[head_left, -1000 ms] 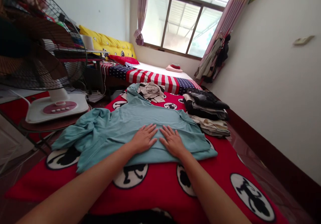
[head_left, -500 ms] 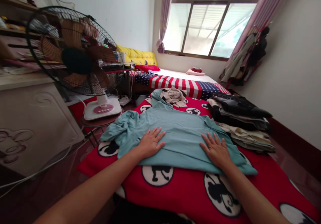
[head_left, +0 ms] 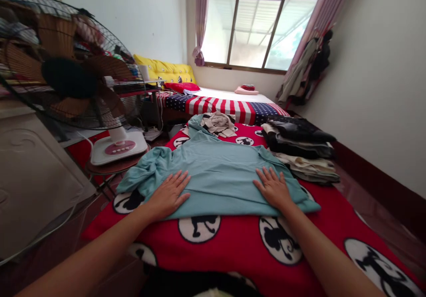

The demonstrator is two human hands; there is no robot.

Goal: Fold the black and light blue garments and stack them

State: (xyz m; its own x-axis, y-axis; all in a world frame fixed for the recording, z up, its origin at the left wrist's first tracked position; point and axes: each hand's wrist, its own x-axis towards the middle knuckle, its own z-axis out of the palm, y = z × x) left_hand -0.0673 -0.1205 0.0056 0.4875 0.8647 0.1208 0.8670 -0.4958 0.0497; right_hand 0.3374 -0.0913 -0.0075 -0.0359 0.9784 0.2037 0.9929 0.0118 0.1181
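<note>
A light teal long-sleeved shirt lies spread over a red blanket printed with black-and-white round figures. One sleeve is bunched at its left, and another part reaches toward the back. My left hand rests flat on the left part of the shirt, fingers stretched out. On the right part, near the front edge, my right hand also lies flat with its fingers apart. Neither hand grasps the cloth. Beyond the shirt sits a crumpled beige garment, partly touching it.
To the right stands a stack of folded clothes. An electric fan is at the left on a small stool, beside a pale cabinet. Farther back are a bed with a striped cover and hanging clothes.
My view has shifted a little to the right. My left hand has slid left across the shirt, farther from my right hand, which stays flat near the same spot.
</note>
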